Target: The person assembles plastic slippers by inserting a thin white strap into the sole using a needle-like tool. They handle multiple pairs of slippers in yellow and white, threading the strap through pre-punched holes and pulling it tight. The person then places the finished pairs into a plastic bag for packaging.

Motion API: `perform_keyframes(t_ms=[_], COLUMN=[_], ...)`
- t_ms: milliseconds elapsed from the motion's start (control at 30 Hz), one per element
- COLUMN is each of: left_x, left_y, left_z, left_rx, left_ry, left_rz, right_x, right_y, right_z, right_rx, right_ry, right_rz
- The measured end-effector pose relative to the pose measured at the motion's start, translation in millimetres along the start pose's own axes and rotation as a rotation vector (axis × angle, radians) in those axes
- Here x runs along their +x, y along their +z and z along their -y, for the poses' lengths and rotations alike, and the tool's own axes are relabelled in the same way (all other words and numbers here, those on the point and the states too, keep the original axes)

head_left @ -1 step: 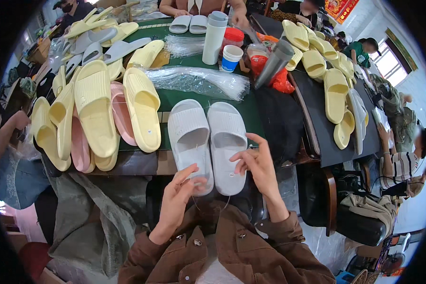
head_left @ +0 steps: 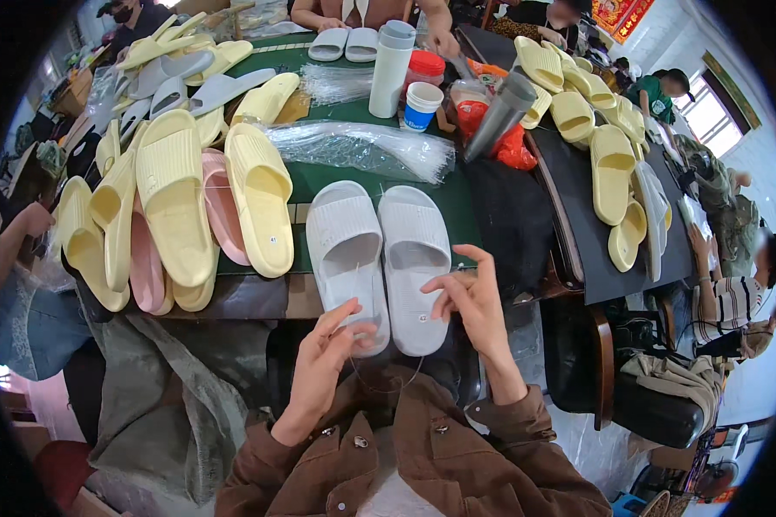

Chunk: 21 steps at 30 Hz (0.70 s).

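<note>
right grip (head_left: 474,302) nudged slightly; grey slipper (head_left: 416,226) alongside

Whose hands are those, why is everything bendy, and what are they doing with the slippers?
There's no machine here: the left hand and right hand belong to a person in a brown jacket. A wide fisheye camera on that person's head looks down, so straight edges look bent. The hands are at the heel ends of two light gray slides. On the green table are yellow slides, a bundle of clear strands and a paper cup. A thin loop curves between the hands; it's too fine to tell how the fingers hold it.
</note>
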<state>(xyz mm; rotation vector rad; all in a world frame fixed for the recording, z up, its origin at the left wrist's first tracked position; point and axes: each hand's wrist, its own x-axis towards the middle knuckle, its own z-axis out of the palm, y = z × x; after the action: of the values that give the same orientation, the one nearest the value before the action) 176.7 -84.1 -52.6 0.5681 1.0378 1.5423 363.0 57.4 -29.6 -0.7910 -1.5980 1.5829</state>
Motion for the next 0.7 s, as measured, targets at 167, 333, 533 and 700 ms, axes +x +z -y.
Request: perform_keyframes(t_ms=[167, 333, 533, 700], left_x=[21, 54, 86, 110], left_y=[-3, -4, -4, 9], left_z=[1, 10, 22, 10], left_rx=[0.041, 0.21, 0.203, 0.288], left_ry=[0.047, 0.154, 0.187, 0.22], left_rz=[0.031, 0.038, -0.006, 0.038], right_x=[1, 6, 6, 8], right_y=[-4, -2, -5, -5], right_z=[2, 0, -14, -9], right_rx=[-0.031, -0.106, -0.097, -0.09], right_ry=[0.038, 0.1, 0.109, 0.135], right_rz=[-0.029, 0.066, -0.016, -0.017])
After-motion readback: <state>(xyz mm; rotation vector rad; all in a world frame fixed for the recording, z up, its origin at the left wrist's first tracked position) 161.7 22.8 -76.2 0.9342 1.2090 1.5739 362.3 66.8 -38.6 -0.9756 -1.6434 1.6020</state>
